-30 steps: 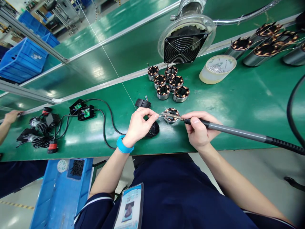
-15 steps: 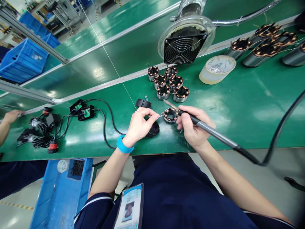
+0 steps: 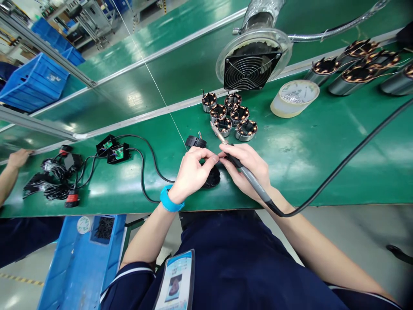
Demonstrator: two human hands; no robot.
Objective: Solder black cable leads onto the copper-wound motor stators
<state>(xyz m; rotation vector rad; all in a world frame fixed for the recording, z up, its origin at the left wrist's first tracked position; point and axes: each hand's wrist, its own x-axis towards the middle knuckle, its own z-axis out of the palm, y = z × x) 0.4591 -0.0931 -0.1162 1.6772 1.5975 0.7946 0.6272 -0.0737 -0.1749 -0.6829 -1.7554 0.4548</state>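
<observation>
My right hand (image 3: pixel 250 165) is wrapped round a soldering iron (image 3: pixel 254 183), its tip pointing up and left near the small wound stators (image 3: pixel 246 130). Fingertips of both hands meet. My left hand (image 3: pixel 195 170), with a blue wristband (image 3: pixel 170 199), is closed in a pinch; what it holds is hidden now, but a thin wire showed there a moment before. The small stator ring seen earlier is covered by my right hand. Under my left fingers lies a black round part (image 3: pixel 213 177). Just behind stands a black round housing (image 3: pixel 195 141) with short coloured wires.
A fume fan (image 3: pixel 250 71) stands behind the stators. To the right are a tub (image 3: pixel 292 99) of small bits and several larger stators (image 3: pixel 358 75). Cabled black boxes (image 3: pixel 118 153) lie left, near another person's hand (image 3: pixel 19 158). The iron's cord (image 3: pixel 348 159) crosses the right side.
My right hand has moved left to meet my left fingertips, swinging the soldering iron's tip left and up. The small stator ring has become hidden. The iron's cord has shifted.
</observation>
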